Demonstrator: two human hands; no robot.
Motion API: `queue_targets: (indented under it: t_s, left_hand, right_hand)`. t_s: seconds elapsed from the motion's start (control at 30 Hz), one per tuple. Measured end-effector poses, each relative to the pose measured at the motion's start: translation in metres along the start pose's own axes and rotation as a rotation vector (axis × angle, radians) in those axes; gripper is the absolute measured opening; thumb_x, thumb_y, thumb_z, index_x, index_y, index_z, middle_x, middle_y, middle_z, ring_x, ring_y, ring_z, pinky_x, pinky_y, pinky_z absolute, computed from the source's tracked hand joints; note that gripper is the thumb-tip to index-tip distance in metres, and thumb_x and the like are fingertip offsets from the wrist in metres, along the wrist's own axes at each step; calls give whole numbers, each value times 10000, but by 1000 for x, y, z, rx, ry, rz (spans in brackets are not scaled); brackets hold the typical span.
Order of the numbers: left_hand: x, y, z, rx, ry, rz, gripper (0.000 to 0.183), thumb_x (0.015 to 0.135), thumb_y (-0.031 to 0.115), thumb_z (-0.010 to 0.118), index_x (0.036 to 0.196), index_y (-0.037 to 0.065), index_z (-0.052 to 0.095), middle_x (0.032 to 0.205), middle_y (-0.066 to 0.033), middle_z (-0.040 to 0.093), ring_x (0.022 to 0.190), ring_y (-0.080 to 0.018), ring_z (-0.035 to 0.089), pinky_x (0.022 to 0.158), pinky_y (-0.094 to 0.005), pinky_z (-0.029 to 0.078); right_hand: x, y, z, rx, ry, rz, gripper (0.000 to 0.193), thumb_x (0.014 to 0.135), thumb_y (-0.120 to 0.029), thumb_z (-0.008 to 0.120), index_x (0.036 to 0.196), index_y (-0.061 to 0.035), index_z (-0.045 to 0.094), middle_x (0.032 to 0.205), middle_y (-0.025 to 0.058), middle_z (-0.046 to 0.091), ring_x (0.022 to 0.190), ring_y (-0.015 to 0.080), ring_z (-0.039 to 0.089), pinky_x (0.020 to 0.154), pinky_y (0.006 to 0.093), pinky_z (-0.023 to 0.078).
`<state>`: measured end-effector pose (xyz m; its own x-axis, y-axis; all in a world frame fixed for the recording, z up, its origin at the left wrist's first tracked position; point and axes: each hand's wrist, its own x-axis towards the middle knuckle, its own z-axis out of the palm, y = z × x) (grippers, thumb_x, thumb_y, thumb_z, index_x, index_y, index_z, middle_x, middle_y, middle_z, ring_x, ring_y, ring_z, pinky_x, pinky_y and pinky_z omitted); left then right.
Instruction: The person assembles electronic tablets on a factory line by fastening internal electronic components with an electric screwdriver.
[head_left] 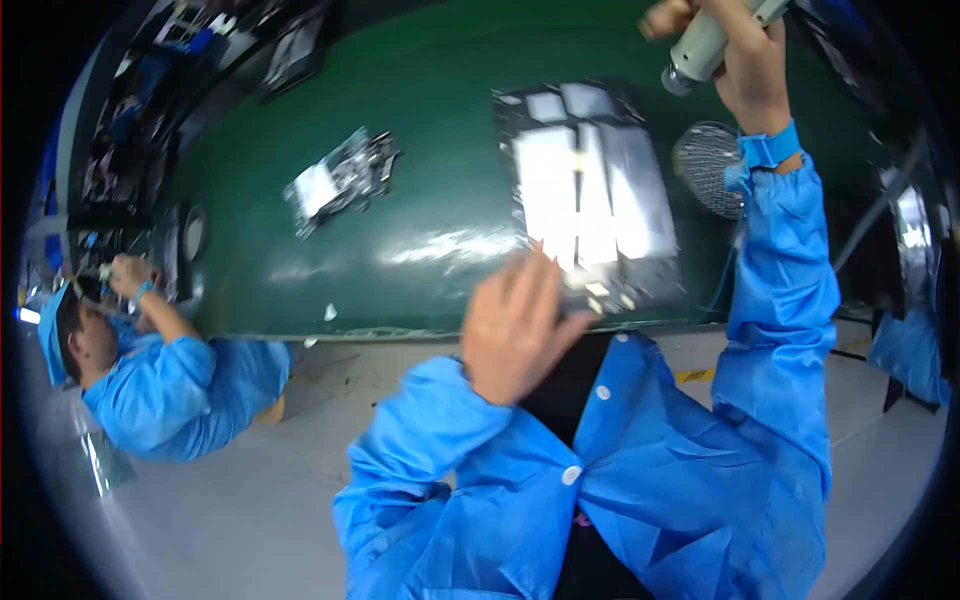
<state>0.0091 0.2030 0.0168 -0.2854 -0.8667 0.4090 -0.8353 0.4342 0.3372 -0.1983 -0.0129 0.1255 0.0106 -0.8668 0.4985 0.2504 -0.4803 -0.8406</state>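
Observation:
My right hand is raised at the far right, fingers wrapped round a pale cylindrical hand tool with a metallic end. A blue band circles that wrist. My left hand is at the near edge of the table, fingers stretched out and a little blurred by motion. Its fingertips overlap the near left corner of a flat dark device with bright white rectangular panels. Whether they touch it I cannot tell. Beyond the device's right side lies a round metal mesh piece, below my right hand.
A clear bag of small parts lies on the green table, left of the device. White scraps lie near its front edge. At the left sits a co-worker in blue. Dark equipment stands at the back left.

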Motion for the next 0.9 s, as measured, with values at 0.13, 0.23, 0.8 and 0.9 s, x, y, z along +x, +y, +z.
queue_targets:
  t_s: [0.13,0.23,0.8,0.9]
  left_hand:
    - [93,-63,7,36,39,127,652,758,245,810,1241,-105,548,1178,-268,635,985,-408,641,823,-461,512]
    - [158,-125,25,146,165,195,440,849,276,757,1204,32,667,1239,-249,621,1020,-428,629,898,-446,518]
    - [193,-213,-46,598,200,46,439,956,394,622,1218,44,666,1259,-211,631,1154,-388,603,997,-435,465]
    - [101,-205,-62,870,156,-293,459,976,430,582,1249,68,655,1351,-201,576,1217,-366,572,1010,-426,457]
  right_hand:
    - [-13,-15,-59,-314,170,119,196,818,-175,792,790,-19,677,588,29,617,397,88,509,372,246,390]
    - [-22,-24,-79,-328,173,138,168,847,-137,747,818,12,676,628,39,639,412,91,522,393,244,405]
    - [-45,7,-114,-107,27,68,152,833,-88,639,827,58,680,741,126,709,459,108,572,462,273,477]
    - [-46,-2,-105,-26,36,165,97,857,-31,623,843,49,675,651,61,647,442,96,545,418,241,426]
